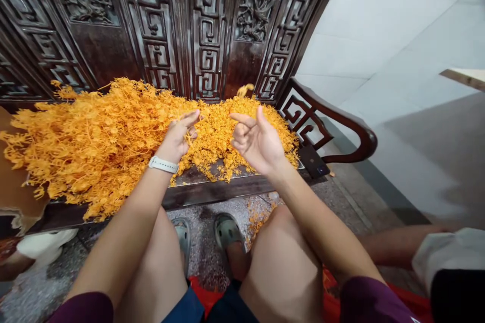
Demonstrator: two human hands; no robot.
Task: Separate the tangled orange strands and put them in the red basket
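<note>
A large heap of orange plastic flower pieces (102,146) covers the seat of a carved dark wooden bench. Over its middle, my left hand (179,136), with a pale band on the wrist, has its fingers closed on a thin orange flower piece (188,138). My right hand (257,140) is over the right part of the heap, palm turned up. Its thumb and index finger are spread apart, the other fingers are curled, and I see nothing in it. A loose orange piece (245,91) appears in the air just beyond the right fingertips.
The carved bench back (210,25) rises behind the heap, with a curved armrest (352,136) at right. A dark phone (313,162) lies at the seat's right end. Cardboard (22,186) is at left. Orange bits (257,219) lie on the floor. Another person's arm (394,245) shows at right.
</note>
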